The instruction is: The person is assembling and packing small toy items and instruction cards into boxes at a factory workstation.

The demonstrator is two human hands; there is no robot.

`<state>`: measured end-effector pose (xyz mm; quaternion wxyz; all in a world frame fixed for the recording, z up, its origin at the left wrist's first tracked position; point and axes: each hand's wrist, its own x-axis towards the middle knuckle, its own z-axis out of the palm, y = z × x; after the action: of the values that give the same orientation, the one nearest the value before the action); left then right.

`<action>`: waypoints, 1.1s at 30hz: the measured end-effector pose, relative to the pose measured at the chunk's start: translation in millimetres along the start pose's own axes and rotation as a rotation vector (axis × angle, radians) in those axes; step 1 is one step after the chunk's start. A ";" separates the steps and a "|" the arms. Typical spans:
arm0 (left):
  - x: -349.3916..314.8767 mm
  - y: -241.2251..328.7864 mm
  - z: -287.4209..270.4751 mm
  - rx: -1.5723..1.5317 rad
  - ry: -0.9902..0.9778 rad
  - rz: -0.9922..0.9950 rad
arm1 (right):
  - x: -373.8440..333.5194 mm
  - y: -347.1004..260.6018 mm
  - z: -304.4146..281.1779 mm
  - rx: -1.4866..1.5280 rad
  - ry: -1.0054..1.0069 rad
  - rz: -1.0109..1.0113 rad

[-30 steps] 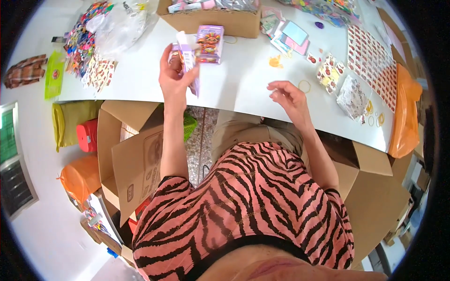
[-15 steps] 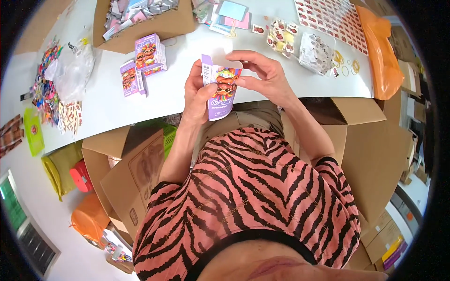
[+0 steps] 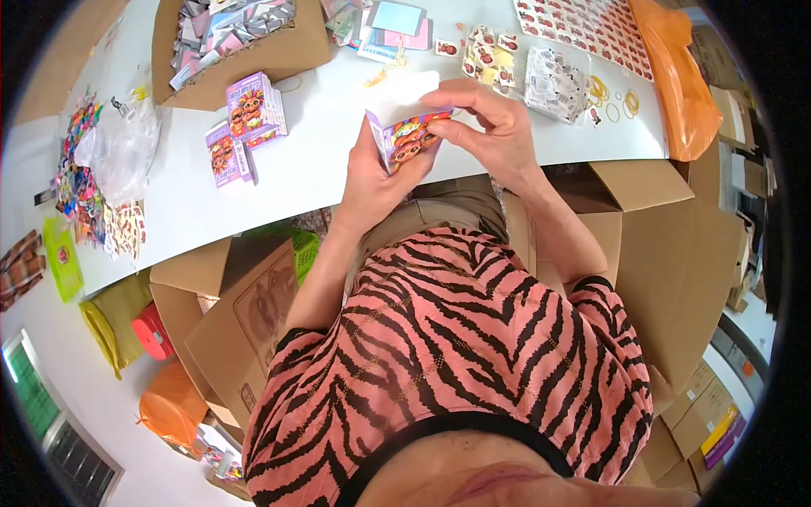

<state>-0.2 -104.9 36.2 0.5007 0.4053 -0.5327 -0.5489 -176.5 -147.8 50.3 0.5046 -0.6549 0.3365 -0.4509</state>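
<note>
A small purple carton (image 3: pixel 410 140) with a colourful cartoon print is held over the table's near edge. Its top is open, and a white inner flap stands up at the far side. My left hand (image 3: pixel 378 184) is closed around the carton's lower left part. With thumb and forefinger, my right hand (image 3: pixel 490 131) pinches the carton's upper right edge. What lies inside the carton cannot be made out. To the left on the table, closed purple cartons of the same print stand in a stack (image 3: pixel 256 108), with another carton (image 3: pixel 223 157) beside it.
At the back is a cardboard box (image 3: pixel 296 59) full of small grey packets. A clear bag (image 3: pixel 124 152) and colourful trinkets (image 3: pixel 80 160) lie at left. Sticker sheets (image 3: pixel 587 34), a bag of printed pieces (image 3: pixel 556 83), rubber bands (image 3: pixel 598 88) and an orange bag (image 3: pixel 676 84) are at right.
The carton has tilted so its printed front looks shorter and its open top is more exposed. My left hand has turned beneath it, and my right hand still pinches its edge.
</note>
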 end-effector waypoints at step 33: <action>8.8 -5.9 -10.3 0.780 0.142 0.462 | -7.1 -15.4 11.9 -0.427 0.103 -0.083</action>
<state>7.7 -115.8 30.1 0.4555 0.4707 -0.7402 -0.1521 -168.2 -133.2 62.4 0.3176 -0.7364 0.4222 -0.4225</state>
